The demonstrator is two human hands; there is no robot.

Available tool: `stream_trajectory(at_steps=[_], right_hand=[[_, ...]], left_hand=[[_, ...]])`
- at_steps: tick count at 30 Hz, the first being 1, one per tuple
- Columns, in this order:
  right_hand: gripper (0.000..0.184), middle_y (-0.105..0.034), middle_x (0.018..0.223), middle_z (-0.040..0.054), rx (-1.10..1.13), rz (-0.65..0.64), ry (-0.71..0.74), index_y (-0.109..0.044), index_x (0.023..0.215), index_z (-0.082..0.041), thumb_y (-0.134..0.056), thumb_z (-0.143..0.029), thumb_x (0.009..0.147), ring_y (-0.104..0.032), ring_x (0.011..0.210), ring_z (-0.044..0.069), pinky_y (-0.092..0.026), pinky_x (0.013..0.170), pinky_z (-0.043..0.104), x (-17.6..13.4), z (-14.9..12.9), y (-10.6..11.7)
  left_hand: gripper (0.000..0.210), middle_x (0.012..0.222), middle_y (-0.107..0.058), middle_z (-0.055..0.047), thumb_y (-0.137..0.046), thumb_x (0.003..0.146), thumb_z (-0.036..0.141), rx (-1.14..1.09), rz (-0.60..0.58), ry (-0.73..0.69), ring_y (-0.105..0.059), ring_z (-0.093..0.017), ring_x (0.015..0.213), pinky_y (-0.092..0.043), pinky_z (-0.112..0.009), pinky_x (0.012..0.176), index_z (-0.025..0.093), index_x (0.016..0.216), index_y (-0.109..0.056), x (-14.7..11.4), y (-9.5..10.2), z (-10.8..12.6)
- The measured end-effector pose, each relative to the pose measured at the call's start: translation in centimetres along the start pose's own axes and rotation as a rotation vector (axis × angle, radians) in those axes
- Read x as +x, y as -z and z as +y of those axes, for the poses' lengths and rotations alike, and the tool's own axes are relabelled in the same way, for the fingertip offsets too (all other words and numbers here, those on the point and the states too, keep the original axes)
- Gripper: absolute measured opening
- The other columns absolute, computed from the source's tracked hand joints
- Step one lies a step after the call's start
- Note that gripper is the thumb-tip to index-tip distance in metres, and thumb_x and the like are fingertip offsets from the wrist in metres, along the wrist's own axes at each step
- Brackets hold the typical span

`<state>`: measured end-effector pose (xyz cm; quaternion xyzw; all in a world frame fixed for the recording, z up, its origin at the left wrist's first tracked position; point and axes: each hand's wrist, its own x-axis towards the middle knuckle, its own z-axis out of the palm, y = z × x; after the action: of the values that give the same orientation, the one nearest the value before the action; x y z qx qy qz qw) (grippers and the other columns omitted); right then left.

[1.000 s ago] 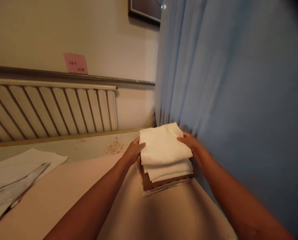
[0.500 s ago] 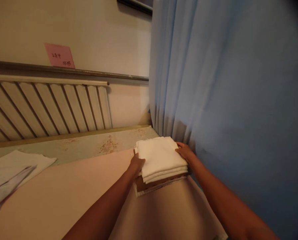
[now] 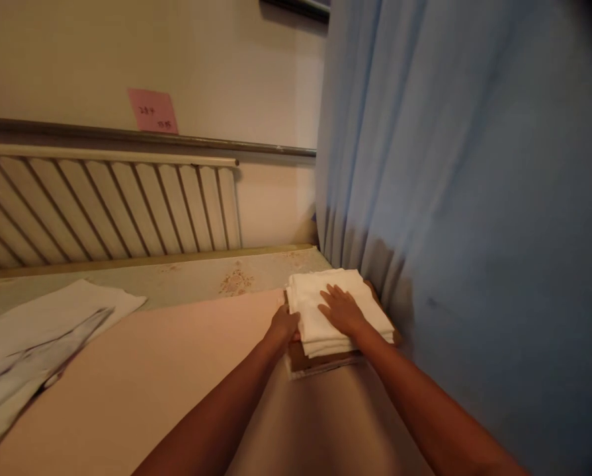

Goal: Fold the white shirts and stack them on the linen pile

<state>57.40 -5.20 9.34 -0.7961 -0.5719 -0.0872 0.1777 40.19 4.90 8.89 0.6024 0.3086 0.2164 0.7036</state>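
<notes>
A stack of folded white cloths point(image 3: 310, 284) lies on a brown layer point(image 3: 301, 357) at the right end of the pink-covered surface. On top of the stack my right hand point(image 3: 342, 311) rests flat, its fingers stretched and slightly spread. At the stack's left edge my left hand point(image 3: 283, 325) is closed around the side of the white cloth, the fingertips partly hidden. Beneath the brown layer a whitish edge shows; what it belongs to is unclear.
A blue curtain point(image 3: 454, 231) hangs close along the right side. White and grey cloth point(image 3: 62, 317) lies loosely at the left. Behind the patterned strip point(image 3: 196, 281) stand a radiator point(image 3: 127, 205) and a pipe point(image 3: 226, 143) with a pink note point(image 3: 153, 111) above it.
My right hand has moved from the stack's right edge onto its top and flattened out. My left hand stays at the left edge. The whole view has shifted a little.
</notes>
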Motion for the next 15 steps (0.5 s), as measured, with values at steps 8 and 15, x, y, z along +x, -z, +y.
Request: stream_trajectory(at_steps=[8, 15], right_hand=[[0.042, -0.042, 0.145, 0.0125, -0.166, 0.072, 0.108, -0.056, 0.126, -0.019, -0.039, -0.035, 0.091, -0.031, 0.137, 0.031, -0.029, 0.106, 0.052, -1.5, 2.3, -3.9], [0.040, -0.057, 0.129, 0.0187, -0.171, 0.141, 0.258, -0.066, 0.108, -0.018, -0.034, -0.026, 0.087, -0.041, 0.130, 0.033, -0.033, 0.103, 0.054, -1.7, 1.1, -2.6]], left_hand=[[0.063, 0.071, -0.062, -0.003, -0.056, 0.076, 0.025, 0.081, 0.171, 0.198, -0.064, -0.016, 0.056, -0.050, -0.028, 0.055, 0.012, 0.134, -0.036, -8.2, 5.3, -4.2], [0.016, 0.085, -0.064, -0.007, -0.053, 0.070, 0.016, 0.342, 0.460, 0.124, -0.063, -0.022, 0.087, -0.046, -0.037, 0.084, 0.019, 0.085, -0.060, -19.8, 17.1, -9.3]])
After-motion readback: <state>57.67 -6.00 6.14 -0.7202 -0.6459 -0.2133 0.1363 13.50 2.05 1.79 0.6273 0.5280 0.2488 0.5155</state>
